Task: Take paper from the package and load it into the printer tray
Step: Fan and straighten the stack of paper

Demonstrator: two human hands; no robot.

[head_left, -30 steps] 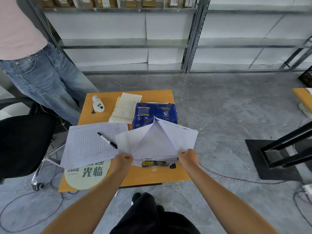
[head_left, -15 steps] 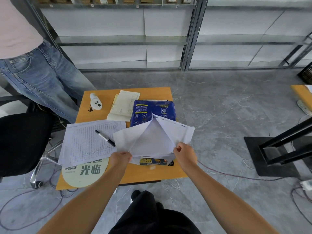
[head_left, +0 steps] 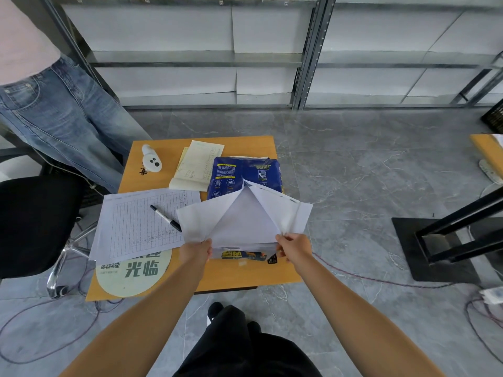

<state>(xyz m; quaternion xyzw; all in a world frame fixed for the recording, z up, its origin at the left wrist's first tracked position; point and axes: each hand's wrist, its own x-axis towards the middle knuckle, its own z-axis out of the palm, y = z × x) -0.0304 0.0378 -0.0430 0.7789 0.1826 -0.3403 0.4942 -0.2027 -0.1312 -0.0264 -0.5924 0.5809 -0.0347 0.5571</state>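
A blue paper package point(head_left: 236, 174) lies on a small orange table point(head_left: 236, 277), its near end torn open into two white wrapper flaps. My left hand point(head_left: 196, 251) pinches the left flap point(head_left: 201, 221) and my right hand point(head_left: 293, 248) pinches the right flap point(head_left: 285, 213), spreading them apart. Between the flaps shows the white paper stack point(head_left: 245, 227). The package's printed near edge point(head_left: 245, 255) peeks out under my hands. No printer is in view.
On the table lie a lined form point(head_left: 138, 227) with a black marker point(head_left: 165, 218), a notepad point(head_left: 198, 165), a white device point(head_left: 151, 162) and a round sign point(head_left: 133, 273). A person in jeans point(head_left: 60, 115) stands at left by a black chair point(head_left: 32, 221). Cables cross the floor.
Both hands keep hold of the wrapper flaps and have drawn slightly nearer me; the flaps stay spread. The view has shifted a little.
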